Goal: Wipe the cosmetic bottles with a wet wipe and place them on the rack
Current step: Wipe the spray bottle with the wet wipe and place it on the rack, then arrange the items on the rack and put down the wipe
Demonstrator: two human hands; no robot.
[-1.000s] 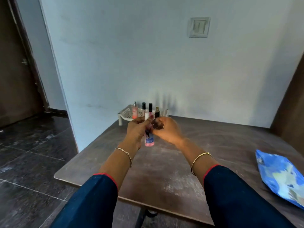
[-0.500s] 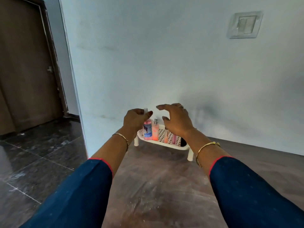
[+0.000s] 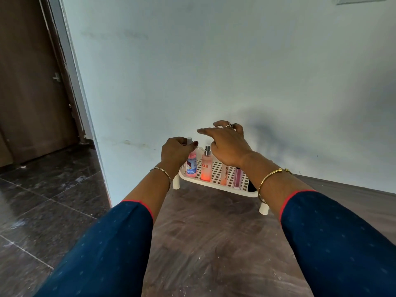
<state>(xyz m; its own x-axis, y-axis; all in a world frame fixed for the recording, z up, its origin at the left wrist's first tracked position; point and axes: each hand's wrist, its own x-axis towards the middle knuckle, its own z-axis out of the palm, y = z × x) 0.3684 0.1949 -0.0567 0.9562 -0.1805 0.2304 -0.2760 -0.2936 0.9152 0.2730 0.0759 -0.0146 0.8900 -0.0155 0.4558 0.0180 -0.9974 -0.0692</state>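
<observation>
A white perforated rack (image 3: 216, 182) stands on short legs at the back of the table, against the wall. My left hand (image 3: 175, 153) grips a pink bottle with a blue label (image 3: 191, 166) by its neck, its base resting on the rack's left end. Beside it stand an orange spray bottle (image 3: 206, 167), a peach lip-gloss tube (image 3: 224, 175) and a purple tube (image 3: 237, 178). My right hand (image 3: 227, 144) hovers above these bottles with fingers spread and nothing in it. A dark item at the rack's right end is mostly hidden by my right wrist. No wipe is in sight.
The dark wooden table (image 3: 210, 236) runs toward me from the rack. A pale wall (image 3: 214, 71) rises right behind the rack. To the left are a dark tiled floor (image 3: 42, 200) and a brown door (image 3: 27, 82).
One second ago both hands held the pink bottle above the table. They have since reached forward to the rack, the bottle went down on its left end, and my right hand let go and opened.
</observation>
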